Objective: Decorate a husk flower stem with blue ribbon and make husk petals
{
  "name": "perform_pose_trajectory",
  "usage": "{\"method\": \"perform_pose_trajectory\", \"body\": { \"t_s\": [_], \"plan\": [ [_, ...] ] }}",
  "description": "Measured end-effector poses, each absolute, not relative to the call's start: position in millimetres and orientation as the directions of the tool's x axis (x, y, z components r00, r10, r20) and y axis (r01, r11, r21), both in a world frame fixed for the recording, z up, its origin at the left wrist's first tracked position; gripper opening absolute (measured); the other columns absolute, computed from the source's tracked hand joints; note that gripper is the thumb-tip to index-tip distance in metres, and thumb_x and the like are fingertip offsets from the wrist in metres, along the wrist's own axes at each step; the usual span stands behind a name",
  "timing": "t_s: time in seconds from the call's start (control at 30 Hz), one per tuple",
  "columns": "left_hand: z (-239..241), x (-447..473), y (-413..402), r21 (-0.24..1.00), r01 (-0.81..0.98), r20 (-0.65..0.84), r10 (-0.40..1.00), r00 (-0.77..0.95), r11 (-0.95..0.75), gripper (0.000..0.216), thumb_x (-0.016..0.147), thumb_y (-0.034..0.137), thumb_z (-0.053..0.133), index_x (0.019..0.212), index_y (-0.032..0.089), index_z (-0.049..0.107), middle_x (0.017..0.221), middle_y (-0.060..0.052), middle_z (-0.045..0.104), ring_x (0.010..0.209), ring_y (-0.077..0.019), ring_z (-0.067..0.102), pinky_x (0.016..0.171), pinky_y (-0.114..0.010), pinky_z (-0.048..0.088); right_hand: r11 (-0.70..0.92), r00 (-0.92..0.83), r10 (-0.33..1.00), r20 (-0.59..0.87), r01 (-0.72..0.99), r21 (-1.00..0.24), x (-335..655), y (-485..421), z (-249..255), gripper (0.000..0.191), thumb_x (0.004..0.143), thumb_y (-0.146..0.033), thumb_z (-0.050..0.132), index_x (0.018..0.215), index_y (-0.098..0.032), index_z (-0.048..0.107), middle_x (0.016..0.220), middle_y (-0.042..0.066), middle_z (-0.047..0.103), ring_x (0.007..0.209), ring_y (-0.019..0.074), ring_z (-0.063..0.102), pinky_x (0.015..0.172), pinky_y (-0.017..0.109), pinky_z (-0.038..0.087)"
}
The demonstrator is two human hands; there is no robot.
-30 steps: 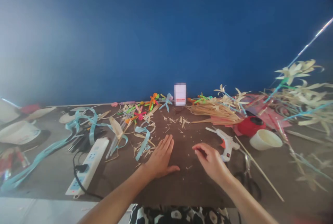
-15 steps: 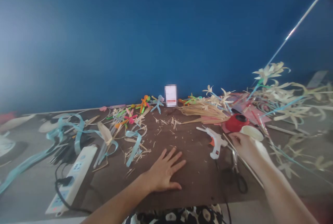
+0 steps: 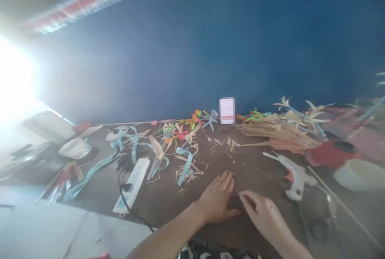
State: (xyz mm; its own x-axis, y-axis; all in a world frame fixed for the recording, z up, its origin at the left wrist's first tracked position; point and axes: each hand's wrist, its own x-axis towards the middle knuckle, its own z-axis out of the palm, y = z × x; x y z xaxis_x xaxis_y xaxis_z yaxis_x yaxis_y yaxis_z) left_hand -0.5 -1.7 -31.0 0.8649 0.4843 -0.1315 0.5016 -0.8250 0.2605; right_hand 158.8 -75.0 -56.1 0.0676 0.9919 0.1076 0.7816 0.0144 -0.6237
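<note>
My left hand [image 3: 218, 198] lies flat on the dark tabletop [image 3: 252, 166], its fingers close together and the thumb out to the side. Just to its right is my right hand [image 3: 263, 213], low over the table. Its thumb and finger come together in a pinch; whatever may be between the tips is too small to make out. Farther right lie a white hot glue gun [image 3: 296, 176] and scissors [image 3: 331, 206], the latter blurred. Straw-coloured scraps [image 3: 192, 170] and a curl of light blue ribbon [image 3: 185, 166] are beyond my left hand.
A white power strip [image 3: 134, 184] with a plugged-in cord stands left. Pipe-cleaner figures [image 3: 195, 119] and a small white card [image 3: 227, 110] are along the blue wall. At right are a bundle of dried strips [image 3: 279, 134], a red round object [image 3: 331, 152] and a white cup-like piece [image 3: 361, 174].
The view has swung left. My right hand has come from beside the red object to next to my left hand. The spread fingers of my left hand have drawn together.
</note>
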Motion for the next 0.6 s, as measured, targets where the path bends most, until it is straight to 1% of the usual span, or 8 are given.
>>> {"method": "perform_pose_trajectory", "body": {
  "t_s": [0.1,0.17,0.23,0.3,0.4,0.43,0.53,0.6],
  "plan": [
    [-22.8,-7.3,-19.6,0.215,0.56,-0.147,0.541,0.828,-0.8,0.077,0.076,0.057,0.029,0.132,0.007,0.011,0.139,-0.015,0.005,0.127,-0.0276,-0.002,0.099,-0.045,0.015,0.002,0.118,0.981,0.155,0.788,-0.615,153.9,-74.6,-72.2,0.021,0.08,-0.033,0.039,0.083,-0.026,0.059,0.078,0.001,0.067,0.065,0.0172,0.063,0.055,0.023,0.046],
    [-20.3,-15.0,-31.5,0.204,0.491,-0.156,0.467,0.871,-0.847,0.077,0.076,0.056,0.029,0.133,0.008,0.008,0.14,-0.015,0.004,0.127,-0.0266,-0.003,0.1,-0.043,0.016,0.006,0.135,0.977,0.167,0.76,-0.65,155.8,-76.7,-80.0,0.021,0.08,-0.035,0.039,0.084,-0.026,0.058,0.08,0.001,0.068,0.069,0.0167,0.063,0.058,0.022,0.047],
    [-21.0,-22.6,-37.0,0.205,0.369,-0.175,0.337,0.925,-0.907,0.072,0.077,0.055,0.029,0.133,0.015,0.009,0.141,-0.01,0.006,0.127,-0.0243,0.001,0.1,-0.041,0.017,0.013,0.142,0.974,0.176,0.74,-0.673,158.4,-78.9,-84.8,0.022,0.08,-0.037,0.04,0.083,-0.026,0.058,0.079,0.002,0.068,0.071,0.0164,0.064,0.058,0.02,0.048],
    [-21.9,-28.9,-31.0,0.192,0.337,-0.166,0.307,0.937,-0.922,0.072,0.075,0.058,0.029,0.133,0.018,0.013,0.14,-0.007,0.013,0.127,-0.0248,0.002,0.1,-0.044,0.015,0.023,0.136,0.973,0.188,0.752,-0.659,159.0,-80.4,-86.7,0.021,0.079,-0.038,0.041,0.083,-0.026,0.058,0.08,0.001,0.068,0.07,0.0167,0.064,0.057,0.021,0.049],
    [-14.0,-39.1,2.3,0.088,0.661,-0.041,0.661,0.75,-0.745,0.082,0.07,0.064,0.031,0.131,0.011,0.021,0.137,-0.014,0.021,0.125,-0.0344,0.003,0.096,-0.056,0.012,0.023,0.123,0.974,0.193,0.786,-0.617,156.6,-80.7,-85.8,0.021,0.078,-0.038,0.041,0.084,-0.028,0.059,0.081,0.0,0.068,0.068,0.017,0.064,0.055,0.022,0.049],
    [-8.1,-44.2,18.9,0.078,0.748,0.028,0.751,0.659,-0.659,0.076,0.073,0.061,0.032,0.129,0.011,0.026,0.135,-0.015,0.024,0.125,-0.0347,0.009,0.095,-0.055,0.014,0.018,0.124,0.974,0.19,0.792,-0.61,155.6,-80.3,-85.0,0.02,0.079,-0.038,0.041,0.084,-0.029,0.059,0.081,-0.001,0.068,0.068,0.0168,0.064,0.054,0.022,0.049],
    [15.1,-65.8,77.6,0.145,0.904,0.201,0.906,0.372,-0.403,0.041,0.085,0.037,0.025,0.116,0.018,0.045,0.122,-0.01,0.045,0.112,-0.0236,0.04,0.092,-0.041,0.03,-0.002,0.135,0.975,0.178,0.802,-0.597,153.6,-78.5,-82.2,0.021,0.079,-0.038,0.041,0.083,-0.029,0.059,0.082,-0.002,0.068,0.07,0.0165,0.064,0.055,0.021,0.049],
    [27.5,-82.1,116.8,0.168,0.975,0.134,0.984,0.121,-0.143,0.037,0.086,0.03,0.024,0.106,0.017,0.052,0.107,-0.01,0.056,0.096,-0.0205,0.052,0.082,-0.035,0.039,-0.014,0.139,0.976,0.17,0.812,-0.584,153.2,-77.5,-80.9,0.021,0.079,-0.037,0.04,0.082,-0.029,0.06,0.081,-0.002,0.068,0.069,0.0164,0.064,0.055,0.021,0.049]
  ]
}}
